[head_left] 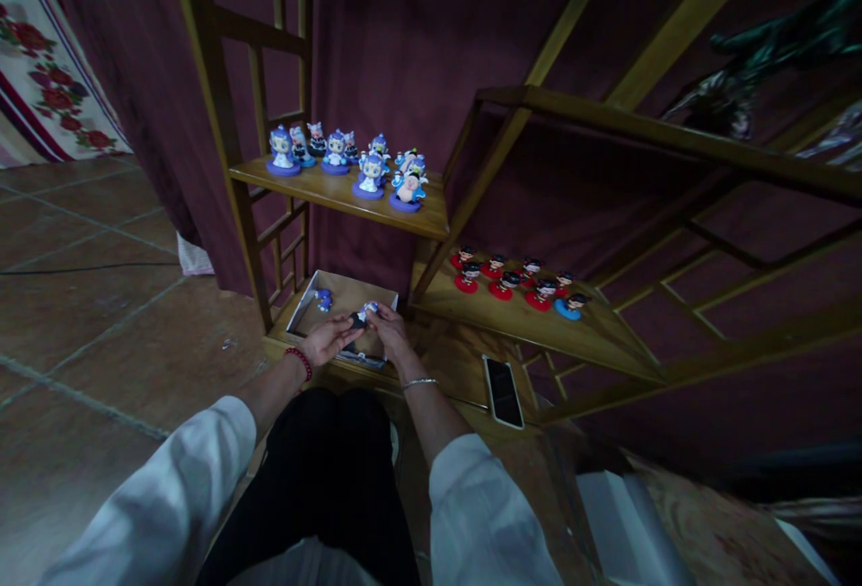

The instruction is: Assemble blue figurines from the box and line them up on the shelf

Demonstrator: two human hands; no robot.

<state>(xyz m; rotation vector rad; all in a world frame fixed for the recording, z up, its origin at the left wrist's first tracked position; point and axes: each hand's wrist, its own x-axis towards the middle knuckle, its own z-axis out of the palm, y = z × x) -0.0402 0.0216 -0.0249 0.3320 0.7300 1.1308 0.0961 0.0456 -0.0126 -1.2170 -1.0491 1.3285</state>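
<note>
Above the near side of an open cardboard box (303,306), my two hands meet around a small white and purple figurine (367,310) with a dark piece beneath it. My left hand (329,339) has its fingers closed on the dark piece (358,321). My right hand (389,332) pinches the figurine from the right. Another purple figurine (324,300) lies in the box, at its left. A red bead bracelet circles my left wrist and a thin silver one my right.
Several figurines on purple bases stand on the upper shelf (337,195). The lower right shelf (593,335) holds several figurines on red bases and one on blue. A phone (503,391) lies below it. Slanting wooden posts frame the shelves.
</note>
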